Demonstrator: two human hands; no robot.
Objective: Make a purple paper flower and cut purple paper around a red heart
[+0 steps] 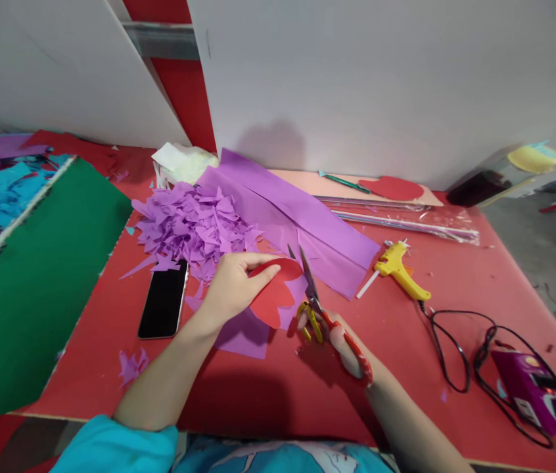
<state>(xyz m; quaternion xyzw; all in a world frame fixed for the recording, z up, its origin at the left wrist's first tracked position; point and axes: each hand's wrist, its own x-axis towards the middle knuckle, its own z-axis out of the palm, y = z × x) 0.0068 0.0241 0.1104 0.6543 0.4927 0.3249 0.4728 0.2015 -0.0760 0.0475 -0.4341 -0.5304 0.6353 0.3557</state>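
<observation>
My left hand (232,284) pinches a red heart-shaped template (274,297) together with a piece of purple paper (246,334) beneath it, just above the red table (406,341). My right hand (342,338) grips scissors (313,299) with yellow and red handles, fingers through the loops. The blades are partly apart and point away from me, right at the template's right edge. A pile of purple paper cuttings (192,226) lies just beyond my left hand.
A black phone (163,299) lies left of my left wrist. Long purple sheets (288,213) stretch behind the scissors. A yellow glue gun (400,268) and its black cable (460,355) sit right, near a purple device (534,391). Green paper (36,276) covers the left.
</observation>
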